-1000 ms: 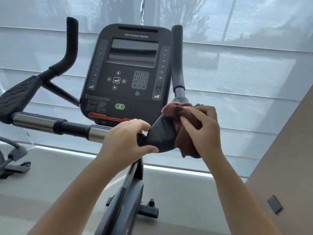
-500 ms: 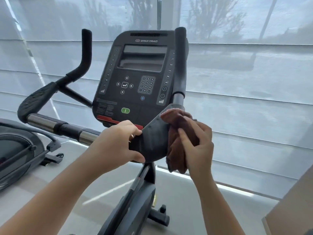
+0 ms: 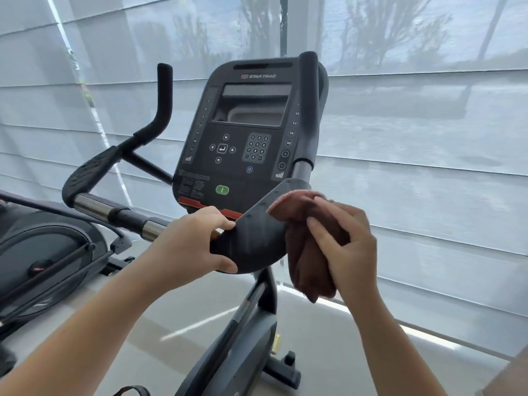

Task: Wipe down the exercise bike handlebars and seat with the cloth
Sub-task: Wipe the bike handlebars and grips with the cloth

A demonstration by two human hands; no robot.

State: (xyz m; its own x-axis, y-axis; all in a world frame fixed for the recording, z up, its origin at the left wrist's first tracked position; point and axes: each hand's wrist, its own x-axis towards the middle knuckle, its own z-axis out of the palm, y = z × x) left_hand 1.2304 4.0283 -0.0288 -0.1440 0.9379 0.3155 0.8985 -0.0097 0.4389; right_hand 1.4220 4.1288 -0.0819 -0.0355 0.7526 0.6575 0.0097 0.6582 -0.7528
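brown cloth (image 3: 310, 247) hanging lengthwise downward

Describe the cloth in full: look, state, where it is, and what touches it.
The cloth is reddish brown, soft and thick like terry or microfibre, with a paler edge at its top. It is bunched and folded, not spread flat. The right hand grips it from the right and presses its upper part against the right end of the dark handlebar pad, while its lower part hangs loose below the pad. The left hand holds the pad, not the cloth. Whether it is damp cannot be told.
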